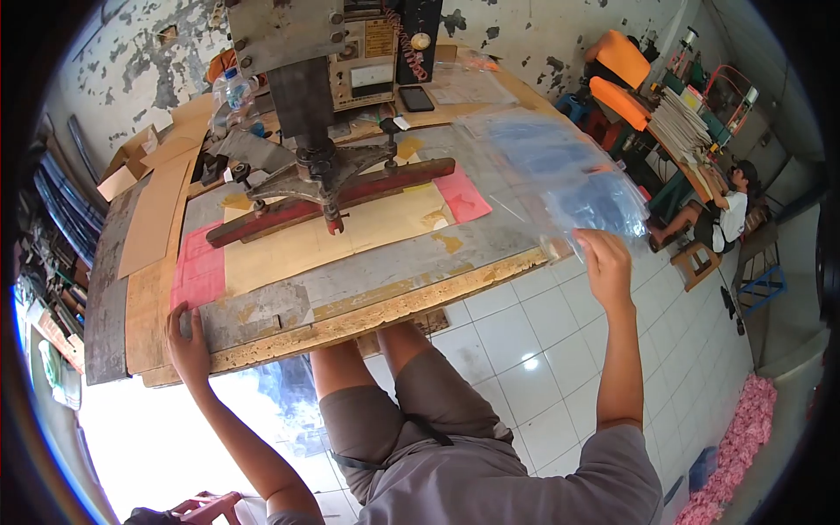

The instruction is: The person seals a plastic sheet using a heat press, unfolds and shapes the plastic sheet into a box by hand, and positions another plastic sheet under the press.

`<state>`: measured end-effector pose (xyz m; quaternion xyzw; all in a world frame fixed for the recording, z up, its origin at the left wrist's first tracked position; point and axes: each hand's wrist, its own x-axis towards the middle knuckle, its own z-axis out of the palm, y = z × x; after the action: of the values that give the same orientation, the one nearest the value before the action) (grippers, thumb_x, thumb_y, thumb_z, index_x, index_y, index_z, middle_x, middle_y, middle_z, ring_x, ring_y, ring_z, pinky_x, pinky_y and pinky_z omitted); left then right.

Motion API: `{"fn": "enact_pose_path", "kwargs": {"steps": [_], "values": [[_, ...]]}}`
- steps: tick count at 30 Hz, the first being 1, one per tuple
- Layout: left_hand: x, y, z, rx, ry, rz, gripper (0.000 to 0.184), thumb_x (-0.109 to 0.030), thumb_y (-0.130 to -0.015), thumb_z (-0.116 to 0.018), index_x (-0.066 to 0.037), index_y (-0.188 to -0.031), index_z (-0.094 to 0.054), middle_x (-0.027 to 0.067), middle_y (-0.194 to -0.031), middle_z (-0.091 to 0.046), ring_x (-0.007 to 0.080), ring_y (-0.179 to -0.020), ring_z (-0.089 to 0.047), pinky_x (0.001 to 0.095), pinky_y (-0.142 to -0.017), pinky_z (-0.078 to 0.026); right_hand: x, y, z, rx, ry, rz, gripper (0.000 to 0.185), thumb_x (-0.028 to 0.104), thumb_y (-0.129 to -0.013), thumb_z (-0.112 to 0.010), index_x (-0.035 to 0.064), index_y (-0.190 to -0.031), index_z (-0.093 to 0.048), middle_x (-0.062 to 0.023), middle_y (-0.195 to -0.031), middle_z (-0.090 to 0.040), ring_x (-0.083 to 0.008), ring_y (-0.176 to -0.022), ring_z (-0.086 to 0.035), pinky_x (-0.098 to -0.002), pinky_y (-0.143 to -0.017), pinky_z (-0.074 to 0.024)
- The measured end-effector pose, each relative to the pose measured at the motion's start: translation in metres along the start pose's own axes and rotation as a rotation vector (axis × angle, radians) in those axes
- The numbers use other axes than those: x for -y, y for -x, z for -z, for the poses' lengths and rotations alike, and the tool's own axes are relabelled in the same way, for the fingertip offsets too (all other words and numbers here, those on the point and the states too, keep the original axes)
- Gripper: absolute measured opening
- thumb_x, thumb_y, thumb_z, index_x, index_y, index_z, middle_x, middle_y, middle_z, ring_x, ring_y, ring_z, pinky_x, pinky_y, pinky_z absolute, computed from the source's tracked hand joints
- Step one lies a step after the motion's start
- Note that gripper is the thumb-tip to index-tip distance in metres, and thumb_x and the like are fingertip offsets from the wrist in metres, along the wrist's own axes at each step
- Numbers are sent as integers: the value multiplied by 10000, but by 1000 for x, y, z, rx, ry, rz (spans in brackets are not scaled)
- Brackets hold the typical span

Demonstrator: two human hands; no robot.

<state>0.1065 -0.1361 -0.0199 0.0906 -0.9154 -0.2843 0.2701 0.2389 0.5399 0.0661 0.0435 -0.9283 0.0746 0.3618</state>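
My left hand (187, 343) rests at the near left edge of the worktable, fingers apart, fingertips by the corner of a pink sheet (199, 262). To the right, my right hand (605, 264) pinches the near edge of a clear plastic sheet (604, 199) that lies in a stack over the table's right side. A press (302, 105) stands over the middle. Its long red bar (367, 198) is above a yellowish sheet (332, 252), and pink shows at both ends of that sheet. Whether the bar touches it, I cannot tell.
A phone (416, 99) lies beside the press's control box (367, 74). Cardboard (157, 214) and a water bottle (236, 90) are at the left. Another person (731, 210) sits at a bench on the right, near a wooden stool (697, 262). Pink material (739, 437) is heaped on the floor.
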Motion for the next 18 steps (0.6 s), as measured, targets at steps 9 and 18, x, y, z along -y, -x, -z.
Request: {"fn": "enact_pose_path", "kwargs": {"steps": [9, 18], "values": [[-42, 23, 7, 46, 357, -158, 385, -249, -1047, -626, -24, -1359, -633, 153, -1325, -692, 306, -1303, -617, 426, -1113, -443, 89, -39, 95, 61, -516, -17, 185, 74, -943, -776, -43, -1084, -753, -76, -842, -695, -146, -747, -702, -263, -551, -547], [-218, 80, 67, 547, 1095, -689, 811, -484, -910, -792, 44, -1464, -521, 225, -1366, -659, 301, -1291, -618, 453, -1118, -436, 170, -79, 86, 534, -872, 89, 142, 63, -986, -727, 4, -1112, -703, -104, -849, -748, -151, -665, -738, -263, -594, -524]]}}
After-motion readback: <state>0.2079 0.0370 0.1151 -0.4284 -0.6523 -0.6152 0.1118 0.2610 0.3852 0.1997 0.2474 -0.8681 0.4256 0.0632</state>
